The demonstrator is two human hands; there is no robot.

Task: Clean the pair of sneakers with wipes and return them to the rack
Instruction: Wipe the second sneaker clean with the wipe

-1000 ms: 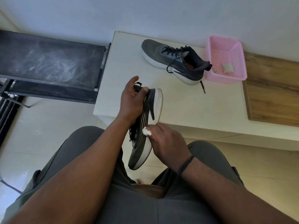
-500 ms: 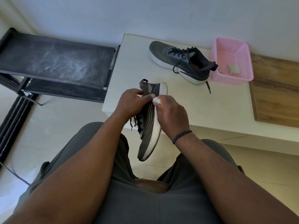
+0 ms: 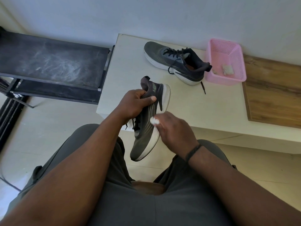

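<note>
Sneaker (image 3: 147,123) pinned at the heel in left hand (image 3: 133,103), side turned up so right hand (image 3: 174,129), pinching wipe (image 3: 154,121), reaches the midsole.

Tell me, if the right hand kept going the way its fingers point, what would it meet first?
Most likely the held sneaker: the right hand, holding a wipe, points left at its side and looks already in contact, though blur hides this.

We can read no text, brand or number anywhere; the mark on the held sneaker's (image 3: 147,121) heel is too blurred.
</note>
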